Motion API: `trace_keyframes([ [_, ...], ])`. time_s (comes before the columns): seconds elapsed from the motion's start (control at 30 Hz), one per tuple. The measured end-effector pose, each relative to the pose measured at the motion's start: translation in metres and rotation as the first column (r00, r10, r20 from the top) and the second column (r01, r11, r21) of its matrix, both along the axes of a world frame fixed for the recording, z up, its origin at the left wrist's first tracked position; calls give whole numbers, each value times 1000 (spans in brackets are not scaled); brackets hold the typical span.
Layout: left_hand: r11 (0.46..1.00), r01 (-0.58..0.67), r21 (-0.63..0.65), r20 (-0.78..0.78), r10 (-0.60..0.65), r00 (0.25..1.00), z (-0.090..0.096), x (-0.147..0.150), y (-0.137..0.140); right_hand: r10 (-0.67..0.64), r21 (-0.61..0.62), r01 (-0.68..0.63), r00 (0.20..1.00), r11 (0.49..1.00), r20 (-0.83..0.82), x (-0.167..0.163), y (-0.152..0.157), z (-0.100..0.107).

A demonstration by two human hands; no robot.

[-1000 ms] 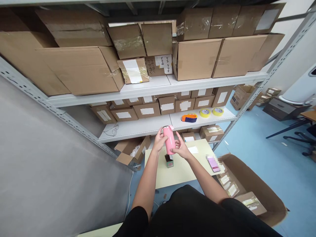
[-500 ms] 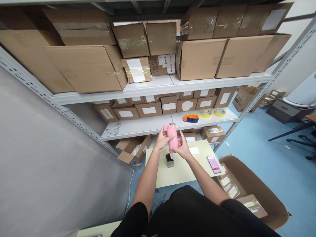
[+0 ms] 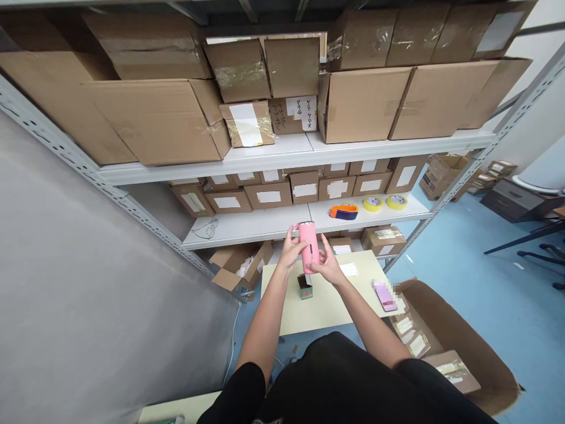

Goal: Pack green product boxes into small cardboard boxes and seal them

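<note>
A pink tumbler [image 3: 309, 242] with a metallic rim is held tilted above the table, a dark mark and small print on its side. My left hand [image 3: 290, 249] is closed around its left side, thumb across the front. On the lower right side, my right hand [image 3: 329, 265] grips it, with the thumb near the base. Just below stands a small green box [image 3: 305, 291] with its top flaps up, on the pale yellow table [image 3: 326, 312]. What is inside the small box cannot be made out.
A phone [image 3: 385, 296] and a white paper [image 3: 348, 270] lie on the table. Behind stands a shelf rack [image 3: 282, 224] with cartons, an orange tape dispenser [image 3: 344, 212] and yellow tape rolls [image 3: 373, 203]. Open cartons stand left [image 3: 227, 280] and right [image 3: 463, 330].
The tumbler has been turned in my hands, so the dark mark and print on its side now face me. Both hands still hold it in about the same place.
</note>
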State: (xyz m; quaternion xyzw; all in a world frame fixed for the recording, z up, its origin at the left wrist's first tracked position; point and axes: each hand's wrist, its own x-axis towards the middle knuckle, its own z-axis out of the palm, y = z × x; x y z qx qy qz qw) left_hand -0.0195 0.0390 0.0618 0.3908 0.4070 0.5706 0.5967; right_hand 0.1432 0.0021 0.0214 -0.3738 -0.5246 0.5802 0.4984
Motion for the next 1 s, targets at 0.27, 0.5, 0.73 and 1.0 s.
trace_keyframes([
  [0.27,999,36,20,-82,-34,996,-9,-4,4,34,3,-34,999,999,23,5,10,-10],
  [0.5,990,115,84,-218,-94,971,-6,-32,25,93,-51,-92,996,994,19,10,11,-25],
  [0.73,962,270,38,-267,-250,930,-10,-55,38,154,-101,-153,988,983,0,8,11,-45],
  [1.0,996,84,30,-314,-71,947,-66,-59,28,180,-267,-70,892,961,416,21,29,-128],
])
